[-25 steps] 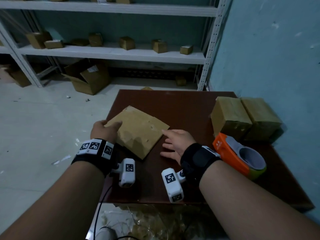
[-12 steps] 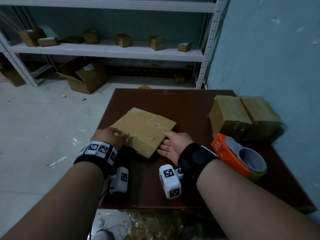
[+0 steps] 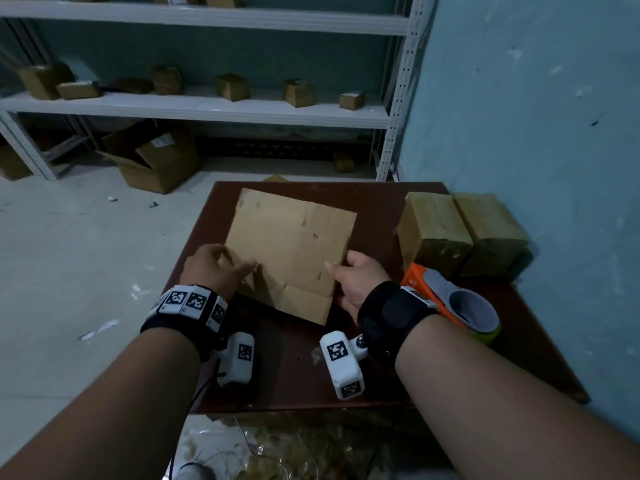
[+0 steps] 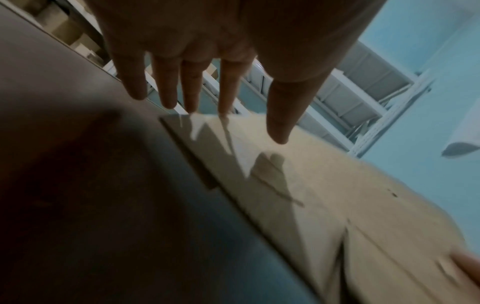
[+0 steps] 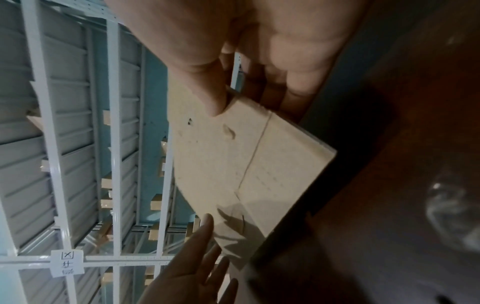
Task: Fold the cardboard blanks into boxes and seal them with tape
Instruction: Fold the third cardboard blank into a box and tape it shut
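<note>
Right hand (image 3: pixel 358 284) pinching cardboard blank (image 3: pixel 294 247) edge, thumb on top, left hand (image 3: pixel 211 268) spread flat, fingers straight, at blank's left edge over table (image 3: pixel 381 209).

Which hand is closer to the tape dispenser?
Right. The right hand pinches the cardboard blank at its right edge, just left of the tape dispenser; the left hand is across the blank.

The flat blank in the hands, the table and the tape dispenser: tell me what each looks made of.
Flat blank: brown corrugated cardboard, matt; scored creases and a thick layered edge show in the right wrist view.
Table: dark reddish-brown top, probably wood or laminate; smooth, with a faint sheen.
Tape dispenser: orange body looks like moulded plastic; the roll's pale core may be card or plastic.
</note>
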`<action>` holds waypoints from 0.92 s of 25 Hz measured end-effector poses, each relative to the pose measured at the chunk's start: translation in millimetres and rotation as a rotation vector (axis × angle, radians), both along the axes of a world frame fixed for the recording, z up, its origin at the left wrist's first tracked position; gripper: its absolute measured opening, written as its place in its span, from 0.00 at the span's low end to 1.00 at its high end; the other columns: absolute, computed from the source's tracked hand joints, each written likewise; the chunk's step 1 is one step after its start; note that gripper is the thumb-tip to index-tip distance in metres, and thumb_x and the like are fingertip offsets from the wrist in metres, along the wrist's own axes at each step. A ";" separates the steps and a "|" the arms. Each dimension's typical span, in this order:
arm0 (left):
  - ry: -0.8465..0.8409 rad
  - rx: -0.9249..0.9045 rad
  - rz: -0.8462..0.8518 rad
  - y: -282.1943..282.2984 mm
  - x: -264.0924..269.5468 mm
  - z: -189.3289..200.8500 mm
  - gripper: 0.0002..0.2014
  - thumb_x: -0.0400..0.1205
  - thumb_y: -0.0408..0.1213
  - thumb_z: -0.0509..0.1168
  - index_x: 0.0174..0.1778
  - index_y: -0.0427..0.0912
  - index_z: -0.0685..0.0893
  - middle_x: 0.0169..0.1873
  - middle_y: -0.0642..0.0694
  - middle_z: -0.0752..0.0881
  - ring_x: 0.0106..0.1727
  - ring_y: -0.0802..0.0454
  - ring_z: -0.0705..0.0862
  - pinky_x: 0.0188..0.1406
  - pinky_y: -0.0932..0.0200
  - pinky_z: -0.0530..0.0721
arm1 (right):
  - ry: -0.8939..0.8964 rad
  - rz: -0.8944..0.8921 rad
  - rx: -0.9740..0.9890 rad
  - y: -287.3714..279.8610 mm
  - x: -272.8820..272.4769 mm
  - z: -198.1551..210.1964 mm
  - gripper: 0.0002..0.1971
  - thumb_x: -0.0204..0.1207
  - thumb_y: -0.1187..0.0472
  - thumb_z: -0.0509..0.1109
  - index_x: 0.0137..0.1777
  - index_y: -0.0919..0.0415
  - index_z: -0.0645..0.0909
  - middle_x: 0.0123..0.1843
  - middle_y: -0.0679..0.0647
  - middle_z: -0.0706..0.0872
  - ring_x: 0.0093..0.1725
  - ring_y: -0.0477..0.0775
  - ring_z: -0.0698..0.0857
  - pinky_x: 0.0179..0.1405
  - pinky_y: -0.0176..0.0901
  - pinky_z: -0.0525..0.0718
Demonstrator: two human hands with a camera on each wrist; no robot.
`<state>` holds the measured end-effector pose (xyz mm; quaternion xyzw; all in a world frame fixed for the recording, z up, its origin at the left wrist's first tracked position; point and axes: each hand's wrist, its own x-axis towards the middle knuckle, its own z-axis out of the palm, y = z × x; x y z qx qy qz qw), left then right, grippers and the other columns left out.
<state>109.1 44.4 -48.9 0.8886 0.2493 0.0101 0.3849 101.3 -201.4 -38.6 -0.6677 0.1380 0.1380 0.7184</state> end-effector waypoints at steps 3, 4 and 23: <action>-0.118 -0.207 0.029 -13.2 -1.4 7.4 0.45 0.67 0.63 0.82 0.79 0.52 0.76 0.66 0.52 0.87 0.61 0.46 0.88 0.60 0.43 0.89 | -0.088 0.035 -0.055 -17.2 -4.9 3.1 0.08 0.85 0.65 0.73 0.53 0.50 0.88 0.57 0.57 0.94 0.58 0.62 0.93 0.66 0.69 0.88; -0.138 -0.236 0.017 -17.9 -2.9 7.8 0.43 0.67 0.63 0.81 0.78 0.53 0.77 0.64 0.53 0.87 0.59 0.47 0.88 0.57 0.44 0.90 | -0.106 0.037 -0.059 -22.9 -7.7 4.3 0.09 0.86 0.66 0.72 0.54 0.51 0.88 0.58 0.58 0.94 0.59 0.62 0.92 0.67 0.69 0.87; -0.445 -0.524 -0.109 -107.0 -92.1 56.5 0.16 0.93 0.52 0.53 0.60 0.49 0.83 0.43 0.60 0.80 0.65 0.39 0.85 0.52 0.60 0.76 | -0.065 -0.294 -0.103 -63.5 -55.9 53.3 0.68 0.35 0.02 0.53 0.75 0.39 0.82 0.72 0.50 0.87 0.70 0.62 0.85 0.77 0.70 0.76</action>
